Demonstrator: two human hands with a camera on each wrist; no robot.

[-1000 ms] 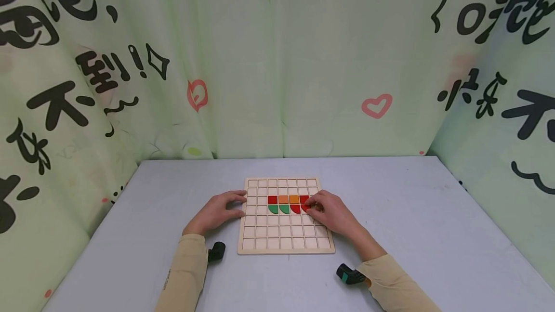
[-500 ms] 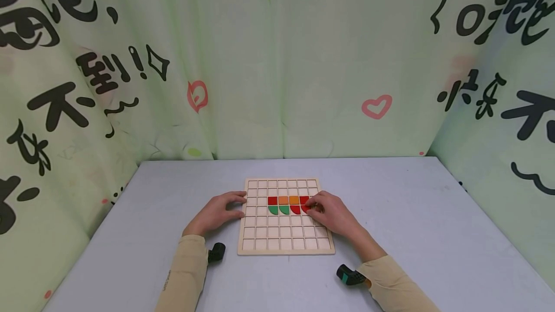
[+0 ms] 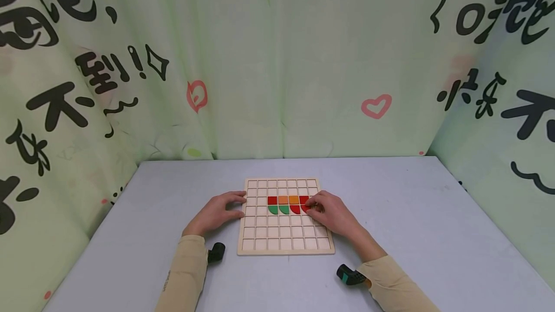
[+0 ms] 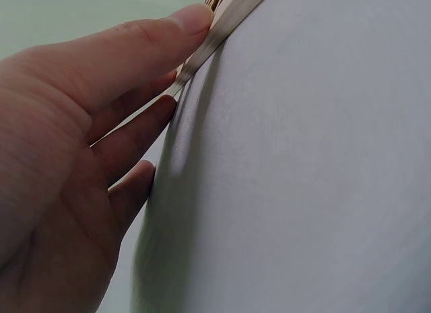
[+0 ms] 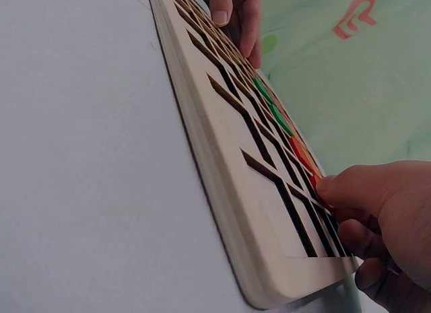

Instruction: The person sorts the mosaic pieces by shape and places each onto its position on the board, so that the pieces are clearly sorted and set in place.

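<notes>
A square wooden grid board [image 3: 286, 253] lies on the table. Two short rows of coloured tiles fill some of its middle cells. The upper row runs red, orange [image 3: 284, 200], orange, red; below it are two green quarter-circle tiles [image 3: 273, 209] and two red ones. My right hand [image 3: 334, 213] has its thumb and fingers together at the rightmost red quarter-circle tile [image 3: 304, 208], partly covering it. In the right wrist view the thumb tip meets this red tile [image 5: 313, 182]. My left hand [image 3: 217, 213] steadies the board's left edge [image 4: 232, 20], fingers extended and thumb along the rim.
A pale table [image 3: 143, 254] spreads around the board. Behind and at both sides hangs a light green curtain [image 3: 282, 61] with black lettering and pink hearts. Black wrist devices sit under both sleeves, the right one [image 3: 350, 274] with a green mark.
</notes>
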